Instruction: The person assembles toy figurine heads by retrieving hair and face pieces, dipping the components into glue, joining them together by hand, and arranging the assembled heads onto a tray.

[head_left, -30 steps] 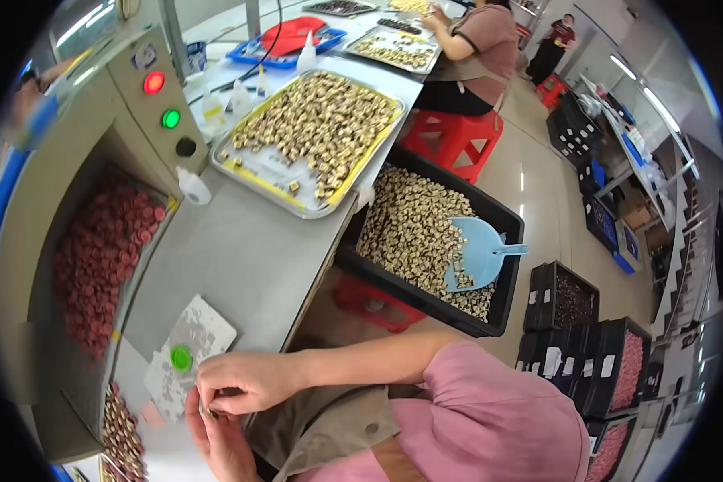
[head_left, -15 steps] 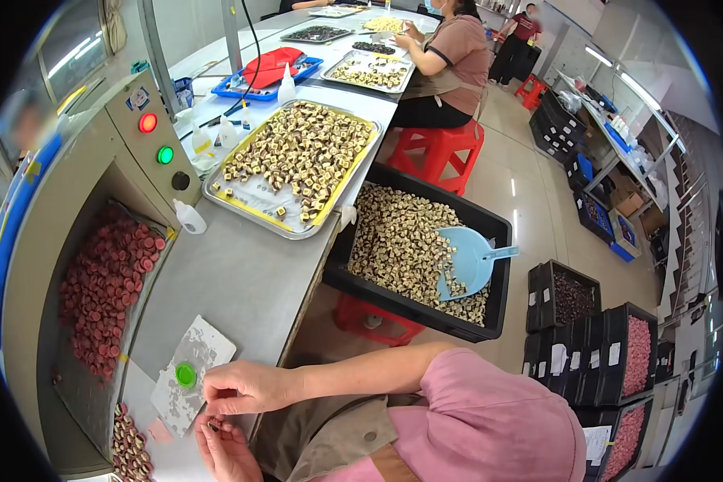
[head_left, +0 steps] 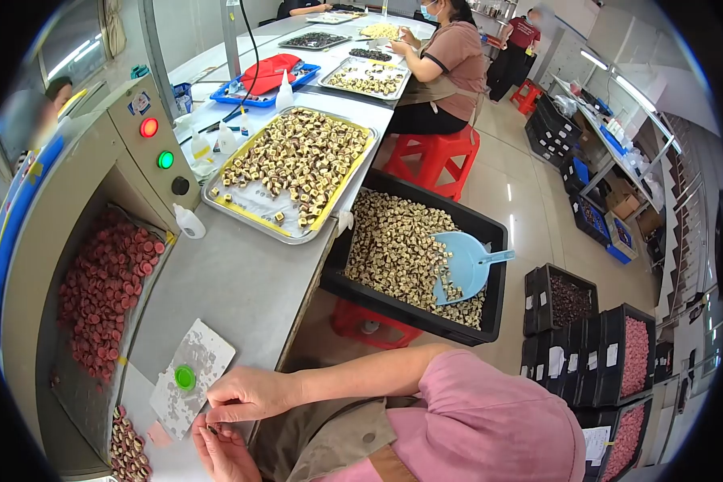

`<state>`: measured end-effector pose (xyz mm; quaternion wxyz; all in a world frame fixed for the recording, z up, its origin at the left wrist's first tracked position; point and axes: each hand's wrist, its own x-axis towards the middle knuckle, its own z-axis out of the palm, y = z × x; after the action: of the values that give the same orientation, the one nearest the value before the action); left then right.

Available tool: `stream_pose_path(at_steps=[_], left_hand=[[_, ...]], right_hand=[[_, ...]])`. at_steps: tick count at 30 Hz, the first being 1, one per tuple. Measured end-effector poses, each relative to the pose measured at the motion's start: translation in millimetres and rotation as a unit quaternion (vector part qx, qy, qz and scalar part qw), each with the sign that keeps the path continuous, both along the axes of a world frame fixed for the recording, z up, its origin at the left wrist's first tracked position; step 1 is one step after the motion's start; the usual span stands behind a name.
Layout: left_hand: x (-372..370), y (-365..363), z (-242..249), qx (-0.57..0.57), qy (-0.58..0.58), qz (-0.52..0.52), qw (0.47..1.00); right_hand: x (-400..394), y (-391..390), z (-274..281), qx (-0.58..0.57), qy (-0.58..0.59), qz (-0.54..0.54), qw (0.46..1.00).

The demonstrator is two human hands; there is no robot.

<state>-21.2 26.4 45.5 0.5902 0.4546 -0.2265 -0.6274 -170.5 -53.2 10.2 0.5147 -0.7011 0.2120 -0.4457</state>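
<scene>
Right hand [head_left: 245, 395] and left hand [head_left: 226, 450] pinched together over a tiny dark piece [head_left: 213, 428], mostly hidden by fingers, at bench [head_left: 233, 281] edge beside green cap [head_left: 185, 377]; left hand partly cut off.

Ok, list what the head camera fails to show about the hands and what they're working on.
- Small piece between the fingers: too small to identify; right hand covers it.
- Left hand: lower part cut off by the bottom edge.
- Green cap on the stained card: what lies under the cap is hidden.
- Small pieces at lower left: cut off by the lens rim.
</scene>
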Motion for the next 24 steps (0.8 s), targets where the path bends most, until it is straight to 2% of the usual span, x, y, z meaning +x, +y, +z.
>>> stream_pose_path(at_steps=[7,9,10,12,15,20,22,23,24], left_hand=[[10,0,-15,-0.002,0.006,0.001,1.0],[23,-6,-45,-0.104,0.042,-0.049,0.992],[27,-1,-46,-0.146,0.053,-0.074,0.985],[28,7,-49,-0.113,0.046,-0.053,0.991],[23,1,-47,-0.11,0.078,-0.012,0.991],[11,6,-31,-0.114,0.029,-0.009,0.993],[10,5,-35,-0.137,-0.002,-0.003,0.991],[16,7,-45,-0.07,0.0,0.023,0.997],[8,4,-29,-0.058,0.013,0.025,0.998]], right_hand=[[0,0,2,-0.019,0.014,-0.005,1.0],[1,0,1,-0.038,0.023,-0.012,0.999],[3,2,-1,-0.007,-0.005,-0.005,1.0],[6,1,-3,0.018,-0.039,0.029,0.999],[1,0,3,-0.017,0.046,0.007,0.999],[4,0,-4,-0.047,0.064,0.0,0.997],[-2,2,5,-0.027,0.07,-0.008,0.997],[1,3,2,-0.038,0.075,-0.023,0.996],[4,2,1,-0.048,0.077,-0.023,0.996]])
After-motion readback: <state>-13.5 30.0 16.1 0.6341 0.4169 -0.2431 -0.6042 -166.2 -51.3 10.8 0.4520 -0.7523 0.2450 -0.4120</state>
